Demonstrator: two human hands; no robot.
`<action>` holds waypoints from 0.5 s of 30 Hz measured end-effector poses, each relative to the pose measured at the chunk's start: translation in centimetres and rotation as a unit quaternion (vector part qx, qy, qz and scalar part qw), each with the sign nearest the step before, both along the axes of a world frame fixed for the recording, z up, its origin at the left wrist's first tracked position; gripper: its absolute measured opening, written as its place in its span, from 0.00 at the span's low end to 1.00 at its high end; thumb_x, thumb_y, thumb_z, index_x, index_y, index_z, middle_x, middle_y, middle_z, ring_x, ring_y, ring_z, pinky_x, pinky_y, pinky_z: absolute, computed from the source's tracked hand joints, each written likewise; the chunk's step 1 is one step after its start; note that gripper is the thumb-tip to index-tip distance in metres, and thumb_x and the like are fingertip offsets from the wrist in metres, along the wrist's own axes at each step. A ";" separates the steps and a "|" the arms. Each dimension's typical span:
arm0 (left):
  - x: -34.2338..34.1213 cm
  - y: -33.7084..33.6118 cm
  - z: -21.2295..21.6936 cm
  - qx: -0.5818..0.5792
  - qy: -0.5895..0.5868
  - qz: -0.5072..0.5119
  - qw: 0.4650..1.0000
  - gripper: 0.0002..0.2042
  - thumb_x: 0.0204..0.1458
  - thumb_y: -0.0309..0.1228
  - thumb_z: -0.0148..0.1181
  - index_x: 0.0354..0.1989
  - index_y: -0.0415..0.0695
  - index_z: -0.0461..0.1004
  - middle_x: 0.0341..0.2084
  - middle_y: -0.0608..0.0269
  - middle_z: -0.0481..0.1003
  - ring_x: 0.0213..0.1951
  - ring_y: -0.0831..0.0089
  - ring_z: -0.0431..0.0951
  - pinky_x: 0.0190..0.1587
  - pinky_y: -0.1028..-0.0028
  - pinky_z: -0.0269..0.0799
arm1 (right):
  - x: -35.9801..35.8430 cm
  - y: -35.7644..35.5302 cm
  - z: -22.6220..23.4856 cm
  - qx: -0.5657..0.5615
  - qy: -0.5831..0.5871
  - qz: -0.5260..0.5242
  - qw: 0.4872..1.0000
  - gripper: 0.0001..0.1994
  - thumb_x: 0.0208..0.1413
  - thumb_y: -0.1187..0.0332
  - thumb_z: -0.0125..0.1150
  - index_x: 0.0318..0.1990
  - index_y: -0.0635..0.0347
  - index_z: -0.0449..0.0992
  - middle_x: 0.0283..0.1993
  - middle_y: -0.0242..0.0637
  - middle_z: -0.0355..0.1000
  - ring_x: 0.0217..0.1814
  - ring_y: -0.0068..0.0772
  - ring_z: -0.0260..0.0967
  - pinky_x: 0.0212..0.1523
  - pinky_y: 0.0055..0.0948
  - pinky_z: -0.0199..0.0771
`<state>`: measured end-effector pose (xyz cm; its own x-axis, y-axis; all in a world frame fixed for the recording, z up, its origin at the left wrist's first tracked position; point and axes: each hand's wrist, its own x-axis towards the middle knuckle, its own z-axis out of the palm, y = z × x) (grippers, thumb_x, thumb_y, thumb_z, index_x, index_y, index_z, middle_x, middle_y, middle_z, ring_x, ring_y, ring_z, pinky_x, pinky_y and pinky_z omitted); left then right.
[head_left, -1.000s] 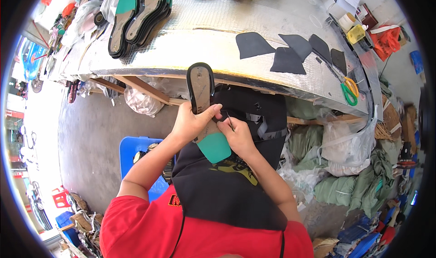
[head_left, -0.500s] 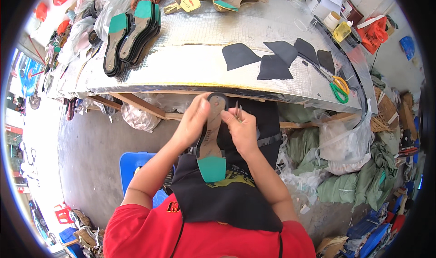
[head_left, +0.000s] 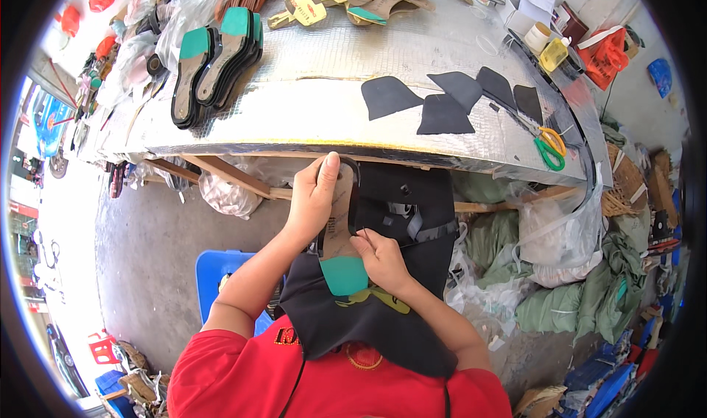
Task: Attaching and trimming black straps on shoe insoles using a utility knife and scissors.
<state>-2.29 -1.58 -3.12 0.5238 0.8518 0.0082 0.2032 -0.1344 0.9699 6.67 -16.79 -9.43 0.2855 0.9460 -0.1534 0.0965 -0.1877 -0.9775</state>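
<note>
**A:** so where's the sole sitting vs the hands?

**B:** the shoe sole [head_left: 337, 230] is held up over the lap, just below the edge of the table [head_left: 309, 116]. tan upper part, teal heel patch at the bottom end, black rim along its right side. Left hand [head_left: 313, 197] is wrapped around the top half from the left, fingers closed over the toe end, thumb side pressed on the tan face. So that one's clamped on the sole for sure.

**A:** and the right?

**B:** right hand [head_left: 381, 260] is lower, just beside the teal heel, fingertips pinched together at the sole's right edge. Looks like it's pinching something thin there, can't tell what. It's touching the sole's edge.

**A:** anything in the way?

**B:** black apron [head_left: 412, 219] hangs right behind and under the sole, so it's dark on dark at the rim. On the table: a stack of soles [head_left: 213, 61] with teal heels far left, black cut pieces [head_left: 442, 101] to the right, green-handled scissors [head_left: 549, 147] further right, all well apart from the hands. Blue stool [head_left: 221, 278] below the left forearm.
</note>
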 end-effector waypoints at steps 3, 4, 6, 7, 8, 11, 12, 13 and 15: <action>0.5 -0.1 0.5 -0.199 -0.176 -0.075 0.961 0.25 0.64 0.51 0.43 0.37 0.37 0.72 0.26 0.65 0.71 0.32 0.74 0.72 0.38 0.74 0.70 | 0.5 0.9 1.0 0.043 -0.095 -0.083 0.991 0.12 0.60 0.64 0.57 0.35 0.67 0.76 0.19 0.47 0.69 0.17 0.38 0.67 0.21 0.32 0.63; 0.6 -0.1 0.6 -0.340 -0.280 -0.142 0.886 0.25 0.64 0.52 0.43 0.38 0.38 0.72 0.29 0.63 0.72 0.34 0.72 0.73 0.39 0.72 0.71 | 0.8 1.2 1.2 0.052 -0.104 -0.091 0.989 0.12 0.60 0.64 0.57 0.34 0.67 0.76 0.18 0.47 0.68 0.16 0.40 0.67 0.21 0.33 0.62; 0.6 0.0 1.0 -0.333 -0.253 -0.123 0.900 0.28 0.62 0.56 0.41 0.34 0.39 0.69 0.25 0.61 0.70 0.29 0.68 0.73 0.35 0.72 0.71 | 0.9 1.6 1.3 0.063 -0.114 -0.100 0.986 0.13 0.60 0.63 0.57 0.32 0.66 0.76 0.17 0.47 0.67 0.16 0.41 0.67 0.21 0.33 0.62; 0.6 0.0 1.1 -0.307 -0.244 -0.137 0.910 0.27 0.62 0.55 0.42 0.35 0.38 0.70 0.24 0.61 0.71 0.29 0.69 0.74 0.35 0.72 0.72 | 0.8 1.7 1.3 0.048 -0.111 -0.095 0.988 0.13 0.60 0.63 0.58 0.31 0.66 0.76 0.18 0.47 0.68 0.17 0.43 0.67 0.21 0.34 0.62; 0.3 0.1 1.3 -0.281 -0.236 -0.151 0.918 0.27 0.63 0.54 0.43 0.36 0.36 0.72 0.24 0.60 0.72 0.29 0.71 0.75 0.35 0.72 0.73 | 0.7 1.7 1.2 0.005 -0.101 -0.080 0.992 0.13 0.59 0.63 0.58 0.30 0.66 0.76 0.18 0.47 0.68 0.17 0.45 0.68 0.21 0.35 0.62; 0.3 -0.5 1.3 -0.239 -0.186 -0.083 0.949 0.27 0.62 0.53 0.45 0.35 0.35 0.72 0.23 0.59 0.74 0.26 0.72 0.76 0.32 0.73 0.73 | 0.8 1.8 1.2 -0.002 -0.105 -0.078 0.991 0.13 0.59 0.63 0.58 0.29 0.65 0.76 0.19 0.48 0.68 0.19 0.47 0.69 0.22 0.37 0.63; 0.4 -0.7 1.3 -0.218 -0.166 -0.064 0.960 0.27 0.62 0.53 0.46 0.35 0.35 0.73 0.24 0.58 0.74 0.26 0.72 0.77 0.32 0.73 0.74 | 1.1 1.8 1.3 0.027 -0.110 -0.081 0.990 0.13 0.59 0.63 0.58 0.29 0.65 0.76 0.19 0.48 0.68 0.19 0.47 0.69 0.22 0.37 0.63; 0.5 -0.9 1.4 -0.218 -0.162 -0.060 0.961 0.27 0.62 0.53 0.46 0.35 0.35 0.73 0.24 0.58 0.74 0.26 0.72 0.77 0.32 0.73 0.74 | 1.5 1.7 1.7 0.035 -0.139 -0.075 0.987 0.13 0.59 0.63 0.58 0.30 0.65 0.76 0.19 0.48 0.69 0.19 0.48 0.69 0.22 0.38 0.64; 0.7 -1.2 1.8 -0.160 -0.131 -0.064 0.976 0.37 0.59 0.62 0.40 0.46 0.31 0.69 0.31 0.48 0.76 0.32 0.63 0.79 0.37 0.68 0.76 | 2.9 1.7 2.7 0.064 -0.157 -0.078 0.982 0.08 0.56 0.66 0.61 0.32 0.62 0.76 0.22 0.44 0.72 0.21 0.46 0.70 0.24 0.39 0.68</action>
